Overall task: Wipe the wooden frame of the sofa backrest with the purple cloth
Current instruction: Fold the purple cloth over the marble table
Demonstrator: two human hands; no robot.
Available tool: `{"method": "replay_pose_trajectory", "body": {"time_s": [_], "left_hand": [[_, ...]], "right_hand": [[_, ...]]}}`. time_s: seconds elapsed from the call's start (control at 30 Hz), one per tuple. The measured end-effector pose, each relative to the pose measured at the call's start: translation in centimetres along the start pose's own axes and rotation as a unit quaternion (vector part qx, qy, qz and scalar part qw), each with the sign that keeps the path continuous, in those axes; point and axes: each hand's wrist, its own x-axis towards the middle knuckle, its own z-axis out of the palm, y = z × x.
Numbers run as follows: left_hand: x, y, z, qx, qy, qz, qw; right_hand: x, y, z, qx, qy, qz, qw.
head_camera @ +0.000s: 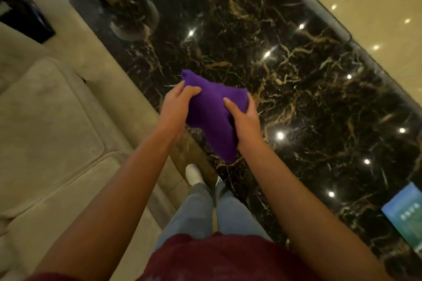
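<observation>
A purple cloth hangs bunched in front of me, above a dark marble table top. My left hand grips its upper left edge with the fingers curled into the fabric. My right hand holds its right side, thumb on top. The beige sofa lies to my left, with its seat cushions in view. No wooden backrest frame shows in this view.
The glossy black marble table with gold veins fills the middle and right and reflects ceiling lights. A booklet lies at its right edge. My legs and white shoes stand in the narrow gap between sofa and table.
</observation>
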Motion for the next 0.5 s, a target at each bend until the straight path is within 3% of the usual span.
{"method": "replay_pose_trajectory", "body": {"time_s": [0.13, 0.23, 0.37, 0.5], "left_hand": [[-4.6, 1.2, -3.0, 0.083, 0.115, 0.099, 0.985], [-7.6, 2.1, -5.3, 0.082, 0.099, 0.140, 0.982], [-11.2, 3.5, -8.2, 0.060, 0.039, 0.120, 0.990], [-16.4, 5.0, -13.3, 0.015, 0.031, 0.135, 0.990]], "right_hand": [[-3.8, -3.2, 2.9, -0.096, 0.006, -0.138, 0.986], [-6.3, -4.7, 5.4, -0.137, -0.043, -0.185, 0.972], [-9.9, -6.5, 7.3, -0.218, -0.091, -0.233, 0.943], [-14.5, -8.5, 11.3, -0.226, -0.123, -0.298, 0.919]]}}
